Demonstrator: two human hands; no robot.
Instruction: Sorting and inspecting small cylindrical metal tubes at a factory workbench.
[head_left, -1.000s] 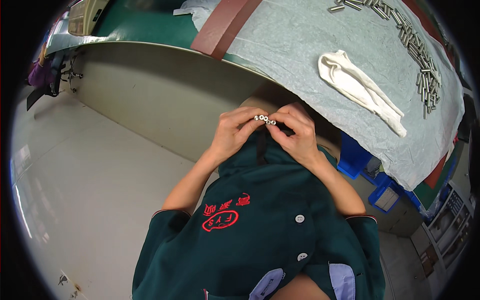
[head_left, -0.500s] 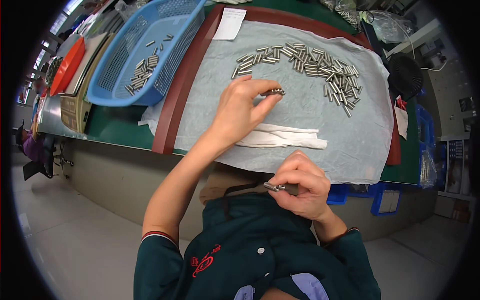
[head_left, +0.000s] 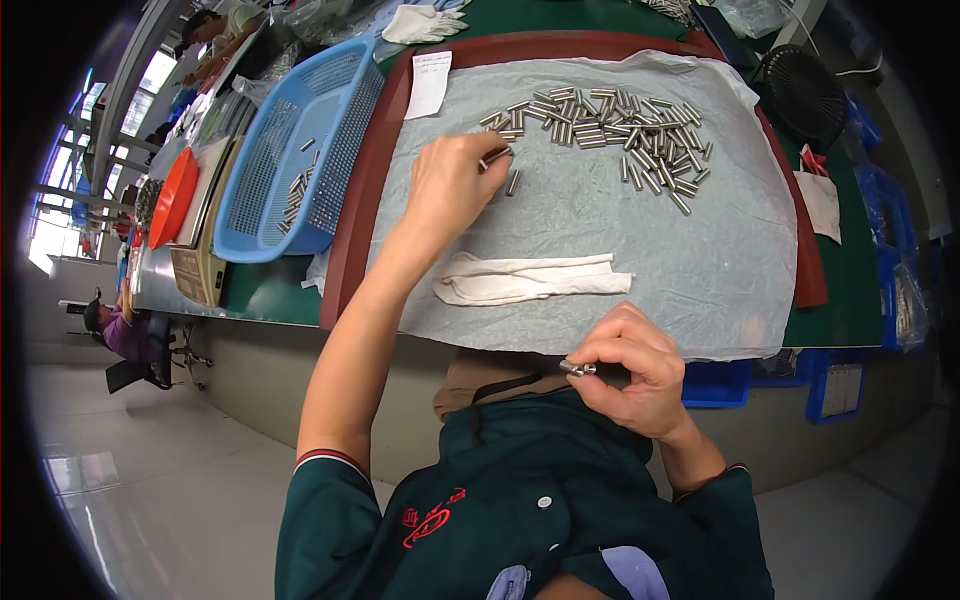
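My left hand (head_left: 450,185) reaches over the pale sheet (head_left: 710,260), closed on short steel pins (head_left: 495,157) pinched between thumb and fingers. A single steel pin (head_left: 514,182) lies on the sheet just right of its fingertips. Beyond and to the right spreads a heap of loose steel pins (head_left: 650,135), its left end close to those fingers. Near the table's front edge, in front of my body, my right hand (head_left: 635,375) is closed around a few steel pins (head_left: 578,369), their ends sticking out past the thumb. How many either hand holds is hidden.
A folded white cloth (head_left: 540,279) lies between my hands. Dark red rails (head_left: 358,235) border the sheet. To the left stands a blue basket (head_left: 268,246) with several pins inside, beside an orange tray (head_left: 174,200). A black fan (head_left: 803,90) is at the far right.
My left hand has moved left, toward the left end of the heap. A lone pin now lies on the sheet beside it. My right hand keeps its grip, and the view has shifted.
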